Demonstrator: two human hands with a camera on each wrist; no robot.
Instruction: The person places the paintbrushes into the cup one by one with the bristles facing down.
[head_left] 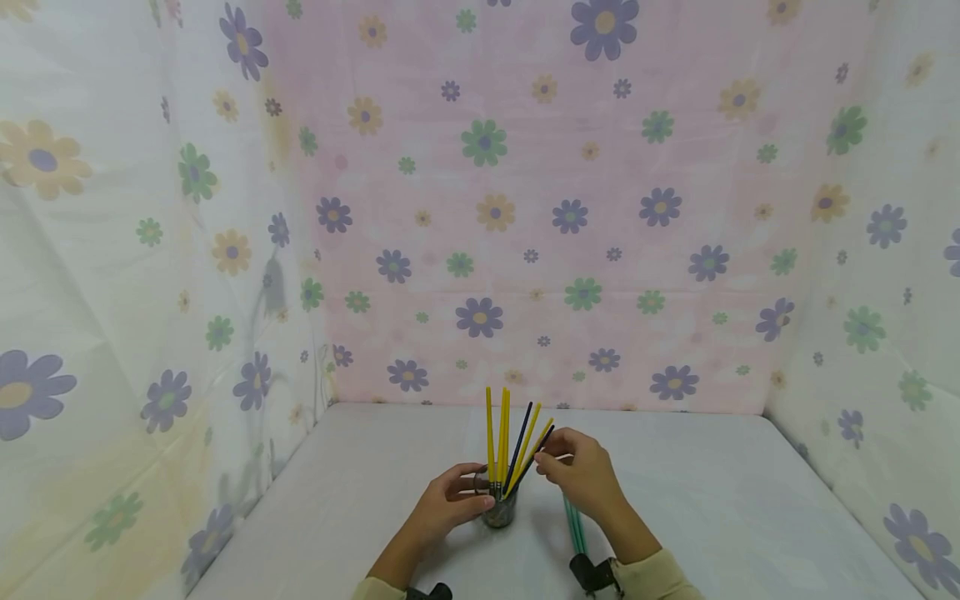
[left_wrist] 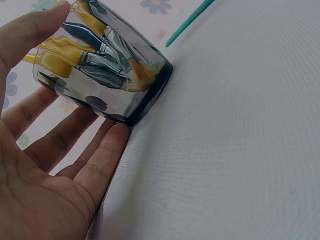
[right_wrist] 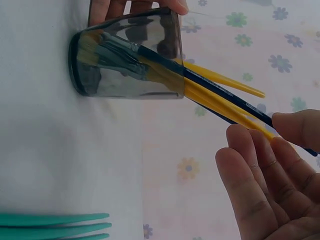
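A smoky clear glass (head_left: 500,514) stands on the white table, holding several paintbrushes bristle-down. Some have yellow handles (head_left: 490,433), others dark blue ones (head_left: 522,437). My left hand (head_left: 444,504) holds the glass from the left, thumb near the rim and fingers around its side. At the upper right of the brushes, my right hand (head_left: 585,473) pinches a dark blue paintbrush (right_wrist: 227,96) near its handle end. Its fingertips also touch a yellow handle beside it. Through the glass wall (left_wrist: 107,112), bristles and metal ferrules show near the bottom.
Several green handles (head_left: 575,529) lie on the table beneath my right forearm; their other ends are hidden. Black wrist mounts (head_left: 590,573) sit by the sleeves. Flower-printed curtains (head_left: 480,250) enclose the white table (head_left: 360,467) at the back and sides.
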